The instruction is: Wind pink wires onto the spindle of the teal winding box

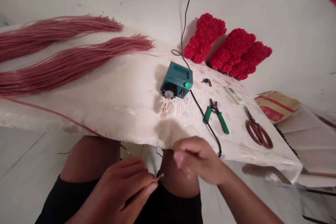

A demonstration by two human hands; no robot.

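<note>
Nearest: the person's two bare knees (89, 157) with black shorts (118, 206) below the bench edge; the lower part of the view cuts off the legs. Left hand (115, 190) is closed, pinching the end of a thin reddish cord (65, 119), and the cord's tip pokes out past the fingers near the right knee. The cord runs up from there over the bench edge towards the strands. Right hand (196, 157) is up by the bench edge, fingers bunched, blurred; cannot tell if it grips anything.

On the white-covered bench (126, 126), near the edge: one pair of green-handled pliers (215, 116), one pair of scissors with brown handles (258, 133), one pink clip (165, 107), partly hard to make out. Behind these, one teal box (176, 79) with a green light and a black toothed wheel (169, 90) on its front; a black cable (202, 112) runs past it. One white remote-like strip (233, 95), one small dark item (206, 82), too small to tell.

Farther: two long bundles of pink-red strands (65, 68), cut off by the left of the view; three fuzzy red shapes (225, 47). Off the bench at right, one tan-and-red paper bag (277, 106).
</note>
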